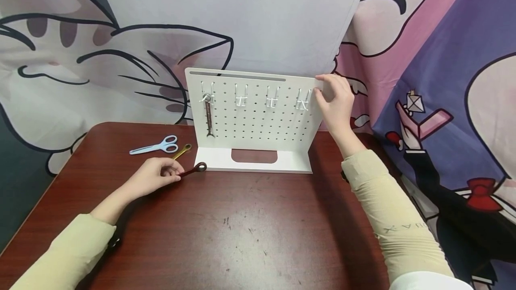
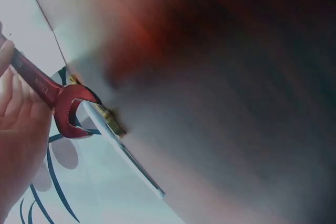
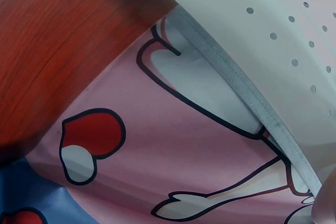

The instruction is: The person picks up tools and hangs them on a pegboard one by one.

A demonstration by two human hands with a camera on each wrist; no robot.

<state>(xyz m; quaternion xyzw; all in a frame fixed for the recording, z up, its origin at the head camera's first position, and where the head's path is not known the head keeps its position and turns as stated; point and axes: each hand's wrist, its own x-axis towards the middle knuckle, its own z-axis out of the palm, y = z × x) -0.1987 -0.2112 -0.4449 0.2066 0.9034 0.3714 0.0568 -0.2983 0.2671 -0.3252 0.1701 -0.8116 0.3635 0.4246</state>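
Note:
My left hand (image 1: 155, 174) pinches a dark red combination wrench (image 1: 193, 170) low over the table, its ring end pointing toward the pegboard. In the left wrist view the open end of this wrench (image 2: 65, 103) shows up close. At the upper right corner of the white pegboard (image 1: 258, 124), my right hand (image 1: 338, 102) holds the edge between thumb and fingers. A second wrench (image 1: 208, 120) hangs upright from the leftmost hook of the board. Just beyond my left hand lie a yellow wrench (image 1: 183, 151), partly hidden, and light blue scissors (image 1: 157, 146).
Three more white double hooks, such as the middle one (image 1: 241, 100), stick out of the pegboard. Its base has a cut-out and stands on the brown wooden table (image 1: 250, 227). A printed cloth (image 1: 153, 57) hangs close behind the table.

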